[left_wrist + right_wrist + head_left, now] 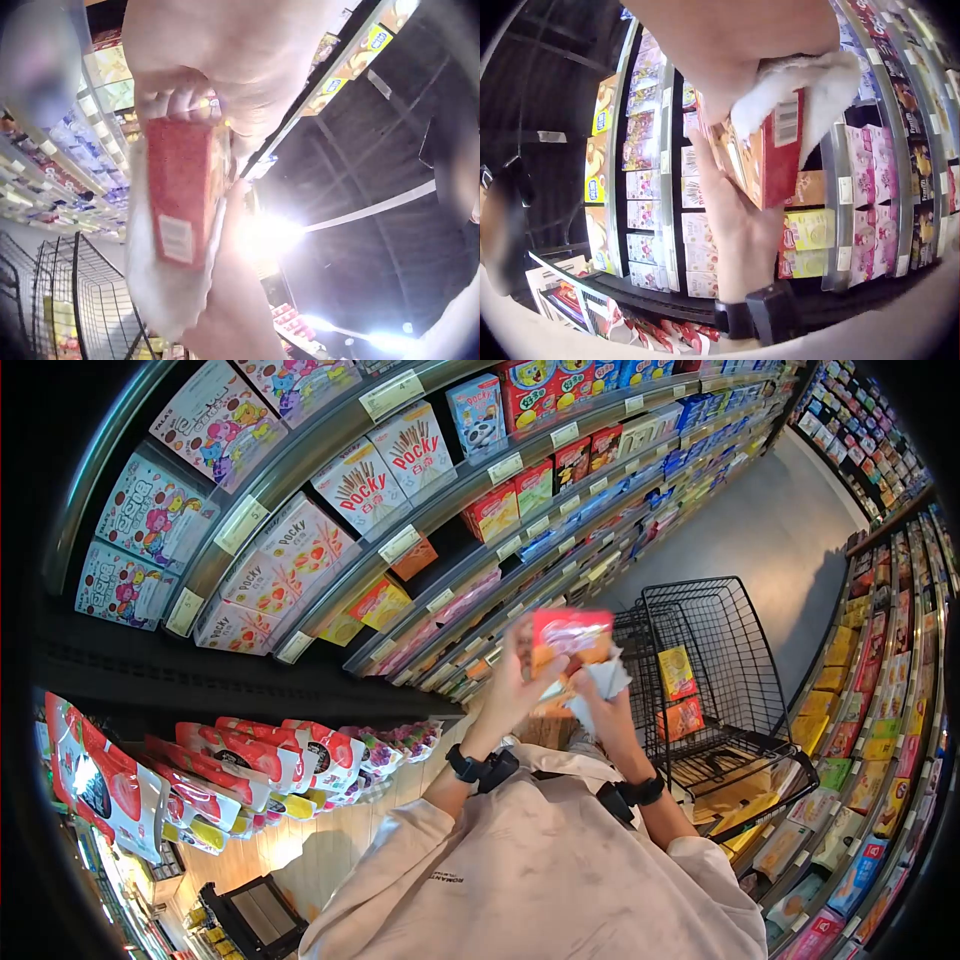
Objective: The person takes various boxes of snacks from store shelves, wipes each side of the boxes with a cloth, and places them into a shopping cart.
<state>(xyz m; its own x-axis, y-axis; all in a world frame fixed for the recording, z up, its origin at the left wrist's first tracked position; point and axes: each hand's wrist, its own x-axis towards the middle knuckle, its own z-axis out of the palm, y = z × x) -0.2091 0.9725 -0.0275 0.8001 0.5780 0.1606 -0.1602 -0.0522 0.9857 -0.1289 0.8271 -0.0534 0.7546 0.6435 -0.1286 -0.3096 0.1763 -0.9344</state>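
Note:
Up in front of the person's chest, the left hand grips a red and orange snack box from the side, thumb on its face. The right hand holds a white cloth against the same box. In the left wrist view, the cloth wraps around the end of the box, which has a white label. Seen from the right wrist, the left hand supports the box from below, and the cloth covers part of its face and barcode end.
A black wire shopping cart stands just right of the hands, holding a yellow box and a red-orange box. Shelves of Pocky boxes curve along the left. Red pouches hang at lower left. More shelves line the right.

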